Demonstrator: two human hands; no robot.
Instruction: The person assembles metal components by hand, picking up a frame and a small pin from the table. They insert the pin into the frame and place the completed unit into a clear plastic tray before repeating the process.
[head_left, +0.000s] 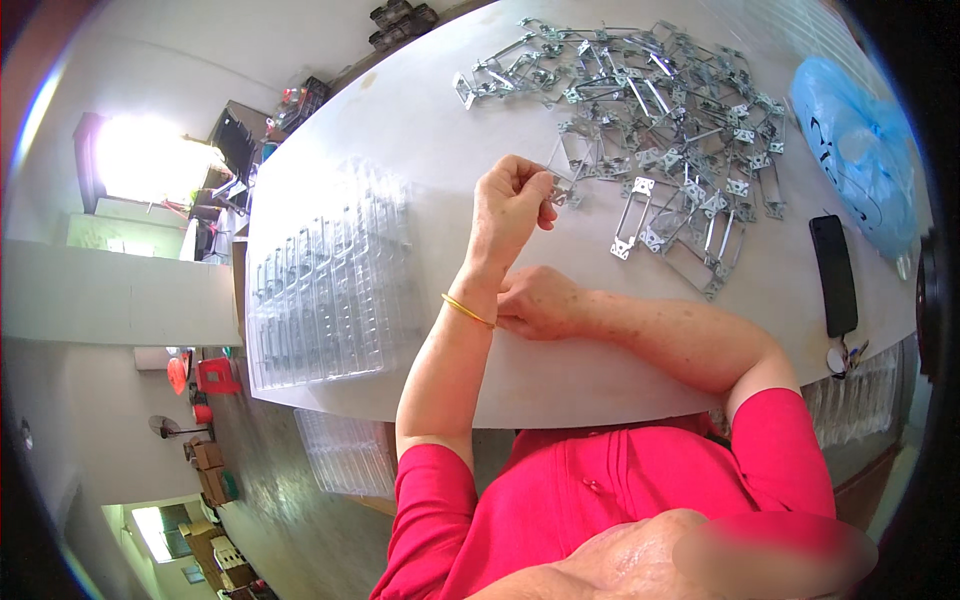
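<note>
My left hand [513, 203], with a gold bangle on its wrist, is raised over the table at the near left side of the pile. Its thumb and fingers are pinched together at the edge of a small metal bracket [566, 192]; the exact grip is partly hidden. Below it, my right hand [541, 303] is curled low over the table beside my left wrist. Its fingertips are partly hidden behind that wrist, so what they hold, if anything, cannot be seen. Silvery wire-and-plate brackets [655, 110] lie tangled in a heap at the far right.
Stacked clear plastic trays [330, 280] with rows of slots stand on the left of the white table [450, 385]. On the right are a blue plastic bag [858, 150], a black phone [833, 275] and keys [848, 357]. More clear trays [345, 450] sit below the table edge.
</note>
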